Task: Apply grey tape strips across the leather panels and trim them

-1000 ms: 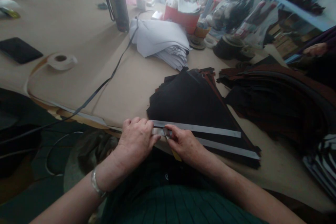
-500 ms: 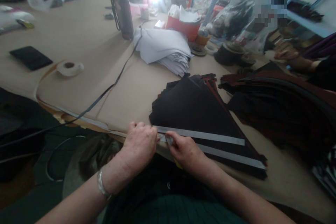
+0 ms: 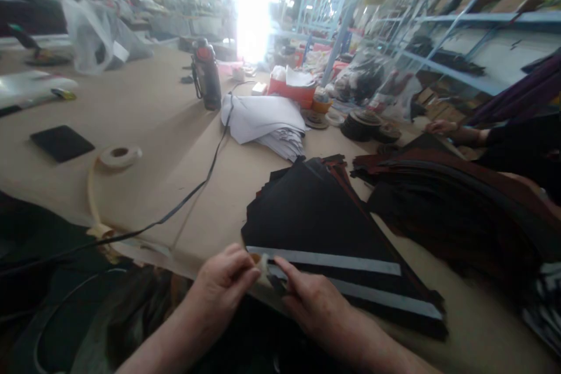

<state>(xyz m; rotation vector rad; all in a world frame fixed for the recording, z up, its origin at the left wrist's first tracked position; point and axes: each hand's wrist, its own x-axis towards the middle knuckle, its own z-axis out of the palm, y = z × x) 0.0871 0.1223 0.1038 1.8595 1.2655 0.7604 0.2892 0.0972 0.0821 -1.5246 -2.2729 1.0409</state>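
Note:
My left hand [image 3: 221,286] is closed in a pinch on a short pale strip of tape [image 3: 263,266] at the table's front edge. Beside it, my right hand [image 3: 319,301] grips a small dark tool [image 3: 277,279] with a blade-like end, its kind unclear, close to the strip. Just beyond both hands lies a stack of black fabric pieces [image 3: 307,210], cut to a tapering shape with brownish-red edges. Two grey bands, an upper band [image 3: 333,260] and a lower band [image 3: 385,298], cross the pieces near me.
A tape roll [image 3: 119,155] trails its strip over the front edge. A dark cord [image 3: 193,190] crosses the table. A black flat object [image 3: 62,143], a bottle [image 3: 207,76] and white sheets [image 3: 265,120] lie around. At right, another person's hand [image 3: 442,127] is near dark fabric [image 3: 447,198].
The view has tilted up, so the table things sit lower. My left hand has turned from a knuckles-up grip to a pinch, and the pale strip now shows between the hands.

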